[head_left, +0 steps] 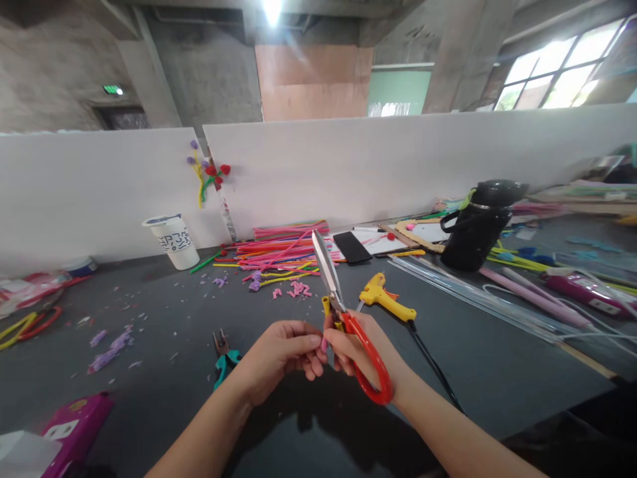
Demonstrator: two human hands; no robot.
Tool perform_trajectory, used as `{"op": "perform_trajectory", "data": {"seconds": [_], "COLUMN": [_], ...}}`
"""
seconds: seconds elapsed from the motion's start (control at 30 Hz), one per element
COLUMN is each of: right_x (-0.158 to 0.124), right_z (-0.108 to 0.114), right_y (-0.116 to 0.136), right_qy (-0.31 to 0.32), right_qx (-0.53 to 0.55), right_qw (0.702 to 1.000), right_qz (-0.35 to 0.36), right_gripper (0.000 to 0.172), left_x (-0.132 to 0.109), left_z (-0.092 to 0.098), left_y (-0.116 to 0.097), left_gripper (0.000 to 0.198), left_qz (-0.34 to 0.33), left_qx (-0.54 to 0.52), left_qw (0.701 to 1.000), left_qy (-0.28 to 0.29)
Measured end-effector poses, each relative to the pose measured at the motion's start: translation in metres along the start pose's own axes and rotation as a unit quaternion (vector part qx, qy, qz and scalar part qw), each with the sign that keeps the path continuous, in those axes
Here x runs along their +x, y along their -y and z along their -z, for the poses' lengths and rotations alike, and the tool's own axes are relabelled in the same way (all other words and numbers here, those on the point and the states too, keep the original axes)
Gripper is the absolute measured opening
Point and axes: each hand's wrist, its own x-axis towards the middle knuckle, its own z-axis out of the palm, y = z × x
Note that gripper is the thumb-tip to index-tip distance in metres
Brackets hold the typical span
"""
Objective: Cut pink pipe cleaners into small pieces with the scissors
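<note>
While the right hand (354, 346) has its fingers wrapped about the scissors (337, 303), the red handle (382, 372) passing over the hand toward the wrist, its fingertips also meet a small pink piece (324, 344), set between them and the bent fingertips of the left hand (291, 355); whether the left fingers truly pinch it is not clear. To work this piece well, I judge a light fingertip hold would serve best, since something so small could slip, with the blades (326, 269) angled clear of both sets of fingers. The scissors' long axis runs aslant: tips up and forward, leaning left, beyond the right fingers. The pink piece stands roughly upright between the fingertips, its long axis steep. Pink clippings (300, 289) lie on the table (169, 411) beyond the left fingers, pliers (227, 360) left of them, and a yellow glue gun (385, 299) beyond the right fingers, rightward.
</note>
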Motion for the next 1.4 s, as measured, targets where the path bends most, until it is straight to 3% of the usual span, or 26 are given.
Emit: {"op": "perform_trajectory", "data": {"seconds": [0.27, 0.4, 0.6, 0.73, 0.93, 1.17, 1.4], "right_x": [-0.001, 0.0, 0.0, -0.002, -0.008, -0.014, -0.015], "right_z": [-0.003, -0.001, -0.001, 0.004, 0.012, 0.015, 0.016], "right_y": [0.002, -0.001, -0.003, 0.001, -0.005, -0.011, -0.013], "right_qy": [-0.047, -0.066, -0.082, -0.112, -0.087, -0.078, -0.087], "right_qx": [-0.048, -0.116, -0.215, -0.338, -0.496, -0.545, -0.559], "right_qw": [0.998, 0.991, 0.97, 0.928, 0.853, 0.82, 0.806], "right_qz": [0.005, 0.013, 0.077, 0.111, 0.139, 0.159, 0.176], "right_gripper": [0.006, 0.005, 0.006, 0.014, 0.022, 0.028, 0.022], "left_x": [0.0, 0.002, 0.004, 0.001, -0.004, -0.006, -0.006], "left_z": [0.0, 0.0, -0.003, 0.0, 0.008, 0.011, 0.011], "left_y": [0.001, 0.003, 0.004, -0.004, -0.014, -0.016, -0.015], "left_gripper": [0.01, 0.014, 0.011, 0.012, 0.009, 0.006, 0.004], "left_qz": [-0.023, -0.044, -0.071, -0.125, -0.207, -0.229, -0.234], "left_qx": [0.07, 0.099, 0.103, 0.056, -0.016, -0.041, -0.037], "left_qw": [0.997, 0.992, 0.988, 0.982, 0.964, 0.954, 0.953], "left_qy": [-0.021, -0.059, -0.087, -0.13, -0.167, -0.191, -0.189]}}
